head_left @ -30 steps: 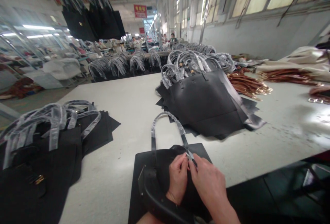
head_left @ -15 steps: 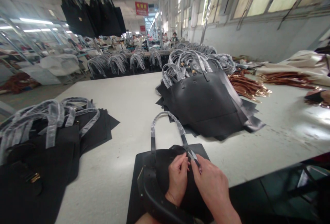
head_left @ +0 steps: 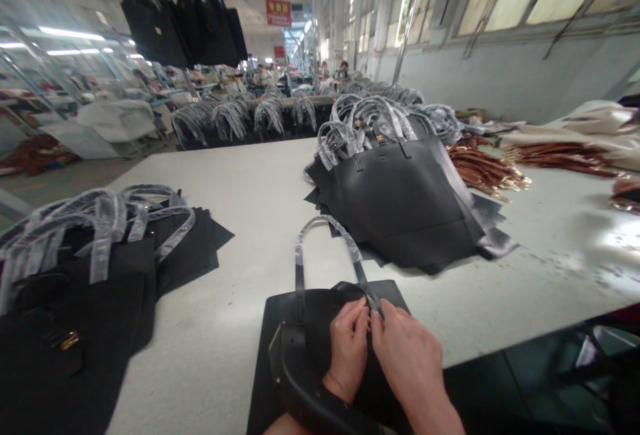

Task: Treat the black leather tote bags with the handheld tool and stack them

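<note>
A black handbag (head_left: 280, 308) lies on the table in front of me. Its far handle (head_left: 325, 220) stands up in clear plastic wrap, while the near handle (head_left: 295, 361) curves across my left wrist. My left hand (head_left: 347, 341) is closed in a pinch by the base of the far handle's right side; whatever its fingertips grip is hidden. Right beside those fingertips, my right hand (head_left: 407, 348) is wrapped round small metal scissors (head_left: 373, 298). The scissors' tips point up at the handle's base, and their grips are covered by my fingers.
Black bags with wrapped handles are piled at the left (head_left: 110, 268) and ahead to the right (head_left: 400, 201) on the white table (head_left: 235, 201). Brown straps with metal clasps (head_left: 485, 171) lie beyond the right pile. More black bags (head_left: 185, 28) hang overhead.
My hands stay close together at the handle's base, with the scissors tilted slightly differently and less of the blades showing. The co-worker's hand at the far right has left the view.
</note>
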Available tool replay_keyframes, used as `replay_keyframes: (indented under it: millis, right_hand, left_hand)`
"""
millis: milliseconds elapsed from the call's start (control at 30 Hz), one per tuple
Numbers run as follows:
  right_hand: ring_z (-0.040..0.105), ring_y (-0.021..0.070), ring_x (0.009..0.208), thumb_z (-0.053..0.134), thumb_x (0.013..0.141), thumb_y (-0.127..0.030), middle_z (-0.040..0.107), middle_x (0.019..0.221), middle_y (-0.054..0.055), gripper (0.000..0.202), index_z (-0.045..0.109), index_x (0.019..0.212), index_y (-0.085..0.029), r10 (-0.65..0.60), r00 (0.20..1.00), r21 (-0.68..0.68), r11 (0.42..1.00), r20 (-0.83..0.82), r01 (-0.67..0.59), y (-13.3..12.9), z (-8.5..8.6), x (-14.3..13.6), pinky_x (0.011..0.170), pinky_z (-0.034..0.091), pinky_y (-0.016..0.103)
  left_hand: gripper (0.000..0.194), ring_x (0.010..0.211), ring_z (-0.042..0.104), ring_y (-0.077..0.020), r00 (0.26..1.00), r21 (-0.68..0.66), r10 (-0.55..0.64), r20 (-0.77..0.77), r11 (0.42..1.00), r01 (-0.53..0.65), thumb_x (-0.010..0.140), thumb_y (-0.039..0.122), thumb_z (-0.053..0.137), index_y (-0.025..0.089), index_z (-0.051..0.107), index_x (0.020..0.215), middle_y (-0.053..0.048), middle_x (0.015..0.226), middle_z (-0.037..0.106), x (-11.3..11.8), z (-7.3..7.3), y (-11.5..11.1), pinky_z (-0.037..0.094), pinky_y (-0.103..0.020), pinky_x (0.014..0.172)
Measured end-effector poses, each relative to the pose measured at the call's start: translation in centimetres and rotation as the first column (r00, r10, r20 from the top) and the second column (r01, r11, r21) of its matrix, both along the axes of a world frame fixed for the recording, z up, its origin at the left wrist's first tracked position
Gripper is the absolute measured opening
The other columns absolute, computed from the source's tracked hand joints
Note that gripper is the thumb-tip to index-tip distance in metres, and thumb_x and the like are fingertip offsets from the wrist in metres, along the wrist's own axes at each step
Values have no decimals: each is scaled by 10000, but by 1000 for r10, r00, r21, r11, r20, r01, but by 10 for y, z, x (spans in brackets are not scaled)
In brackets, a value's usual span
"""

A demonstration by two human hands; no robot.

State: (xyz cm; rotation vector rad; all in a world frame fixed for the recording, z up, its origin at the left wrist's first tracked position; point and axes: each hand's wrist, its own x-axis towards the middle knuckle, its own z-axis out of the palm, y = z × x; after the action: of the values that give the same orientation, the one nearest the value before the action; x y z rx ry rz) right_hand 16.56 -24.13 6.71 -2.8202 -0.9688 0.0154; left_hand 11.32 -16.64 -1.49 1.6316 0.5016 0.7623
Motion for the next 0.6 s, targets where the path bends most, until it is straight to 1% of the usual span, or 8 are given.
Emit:
replay_keyframes:
  millis: [100, 200, 300, 367, 467, 500, 533, 600]
  right_hand:
    - [715, 244, 675, 451, 937, -242, 739, 799, 56, 209, 658, 915, -230, -3, 1000, 3, 1000, -21, 3, 0, 2, 1, 544, 444, 295]
    - [716, 251, 684, 448, 935, -249, 741, 802, 58, 215, 660, 909, -232, -25, 998, 27, 999, -65, 26, 2, -3, 3, 547, 430, 293]
    - [713, 252, 718, 441, 934, -256, 746, 851, 78, 229, 659, 983, -208, -46, 992, 150, 987, -115, 63, 7, -15, 8, 589, 435, 295]
    - [708, 255, 745, 426, 935, -303, 747, 865, 95, 275, 650, 1037, -180, -84, 981, 301, 944, -173, 134, 9, -20, 13, 624, 445, 297]
    - [699, 255, 772, 391, 929, -421, 747, 857, 110, 388, 645, 1062, -159, -158, 947, 514, 808, -281, 287, 7, -19, 27, 643, 456, 290]
    - [697, 252, 766, 383, 922, -450, 747, 855, 109, 418, 646, 1070, -160, -176, 934, 548, 770, -312, 328, 4, -17, 33, 639, 458, 288]
    - [694, 251, 759, 377, 916, -469, 747, 856, 108, 441, 648, 1079, -163, -186, 923, 562, 747, -336, 355, 1, -15, 39, 639, 459, 290]
    - [690, 254, 744, 376, 903, -487, 748, 851, 107, 475, 653, 1107, -160, -209, 909, 554, 736, -362, 390, -7, -13, 52, 647, 466, 301]
  left_hand:
    - [286, 904, 627, -168, 1000, -6, -2, 7, 1000, 2, 960, 291, 468, 187, 711, 1071, -82, 1006, 667, 0, -1, 0, 508, -256, 824]
    - [292, 870, 621, -163, 1000, 2, -3, 4, 1000, 3, 962, 303, 467, 182, 715, 1058, -79, 975, 668, 0, -1, 2, 505, -246, 796]
    - [310, 758, 601, -146, 1000, -5, -12, -6, 1000, 12, 964, 330, 464, 172, 722, 1029, -70, 886, 660, 0, 1, 2, 501, -235, 723]
    - [331, 678, 572, -133, 1000, -8, -19, -21, 1000, 19, 964, 352, 459, 161, 726, 1007, -59, 816, 641, 0, 1, 2, 485, -226, 654]
    - [367, 612, 542, -121, 998, -37, -6, -56, 999, 4, 965, 383, 447, 140, 715, 1023, -40, 737, 604, 0, 2, 1, 448, -214, 569]
    - [378, 605, 543, -119, 998, -51, 4, -65, 999, -8, 966, 393, 442, 136, 709, 1038, -39, 730, 602, 1, 1, 1, 444, -214, 560]
    - [387, 601, 549, -119, 997, -66, 14, -72, 998, -19, 965, 403, 439, 133, 703, 1052, -40, 731, 607, 2, 1, 1, 446, -216, 561]
    - [403, 600, 564, -121, 996, -88, 25, -82, 996, -32, 960, 424, 438, 133, 694, 1067, -49, 753, 632, 4, -1, 1, 461, -227, 581]
